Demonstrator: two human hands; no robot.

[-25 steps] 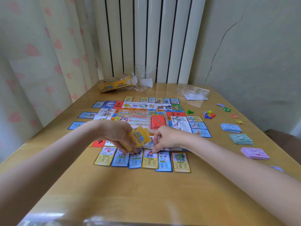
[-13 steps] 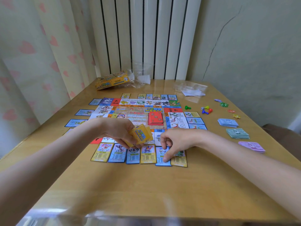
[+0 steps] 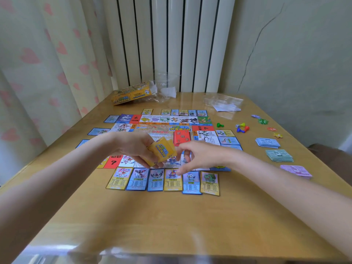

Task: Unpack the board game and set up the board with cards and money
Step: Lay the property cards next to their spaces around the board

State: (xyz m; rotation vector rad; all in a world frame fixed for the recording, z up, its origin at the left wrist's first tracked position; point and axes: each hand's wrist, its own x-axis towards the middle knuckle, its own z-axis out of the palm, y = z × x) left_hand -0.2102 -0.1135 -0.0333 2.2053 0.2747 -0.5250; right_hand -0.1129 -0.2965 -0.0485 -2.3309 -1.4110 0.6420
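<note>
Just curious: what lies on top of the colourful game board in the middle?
A red card stack lies on the colourful game board. Both hands and the yellow card deck hide the near part.

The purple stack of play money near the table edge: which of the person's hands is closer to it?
Right. The right hand hovers over the near row of cards, with the purple stack off to its right. The left hand, holding yellow cards, is farther left.

wooden table (image 3: 171, 216), game board (image 3: 163, 130), cards (image 3: 172, 180), money (image 3: 279, 155)
</note>
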